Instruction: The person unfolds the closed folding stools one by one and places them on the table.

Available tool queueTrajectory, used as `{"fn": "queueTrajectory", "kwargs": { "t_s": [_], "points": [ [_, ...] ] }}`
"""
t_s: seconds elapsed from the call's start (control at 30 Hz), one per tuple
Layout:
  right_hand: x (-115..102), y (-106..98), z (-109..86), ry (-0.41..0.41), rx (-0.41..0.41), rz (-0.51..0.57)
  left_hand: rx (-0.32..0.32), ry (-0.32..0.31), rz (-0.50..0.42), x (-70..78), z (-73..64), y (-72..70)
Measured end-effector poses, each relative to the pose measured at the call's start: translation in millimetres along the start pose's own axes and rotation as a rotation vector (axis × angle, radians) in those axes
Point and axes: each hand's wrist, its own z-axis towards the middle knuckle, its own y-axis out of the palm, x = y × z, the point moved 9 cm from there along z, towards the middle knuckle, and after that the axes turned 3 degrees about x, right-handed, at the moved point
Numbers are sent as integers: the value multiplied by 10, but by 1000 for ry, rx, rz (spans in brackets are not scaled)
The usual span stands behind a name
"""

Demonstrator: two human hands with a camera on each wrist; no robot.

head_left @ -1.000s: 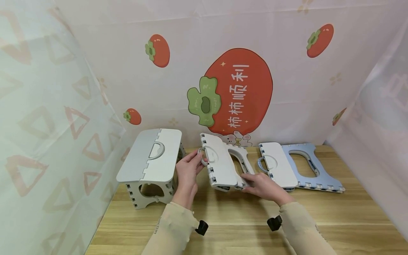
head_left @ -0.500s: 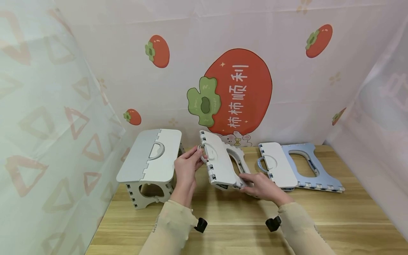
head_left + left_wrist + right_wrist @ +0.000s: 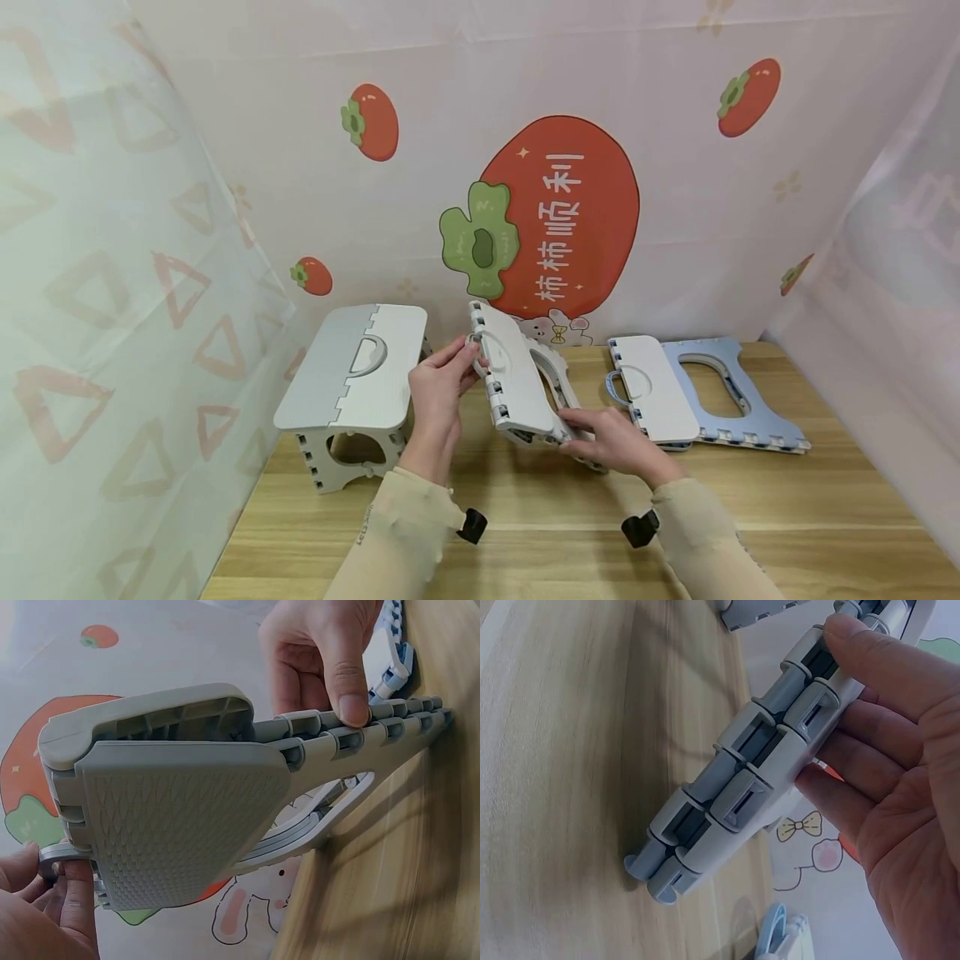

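A folded white-and-grey folding stool (image 3: 510, 367) is tilted, its handle side raised off the wooden table and its leg end low at the right. My left hand (image 3: 438, 396) pinches the loop handle (image 3: 64, 855) between thumb and fingers. On the near edge of the leg panel, my right hand (image 3: 611, 442) grips with its thumb (image 3: 847, 634) over the hinged edge and its fingers behind. The left wrist view shows the textured seat half (image 3: 180, 817) and the hollow ribbed underside of the other half. Legs lie folded flat together.
An unfolded grey-and-white stool (image 3: 390, 333) stands upright at the left, close to my left hand. A folded blue-and-white stool (image 3: 720, 425) lies flat at the right. Behind the wooden table (image 3: 555, 533) hangs a persimmon-printed cloth (image 3: 585, 67).
The held stool's handle side has risen and the stool tilts more steeply, its leg end sliding slightly nearer. Both hands have moved with it, the left one upward. The other stools stay put.
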Motion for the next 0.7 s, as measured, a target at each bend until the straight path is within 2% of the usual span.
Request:
{"fn": "queueTrajectory", "kwargs": {
  "t_s": [0.37, 0.7],
  "points": [
    [-44, 37, 26, 41, 0, 49, -17, 12, 21, 130, -2, 62],
    [-69, 53, 42, 42, 14, 53, -85, 33, 33, 220, -22, 121]
  ]
}}
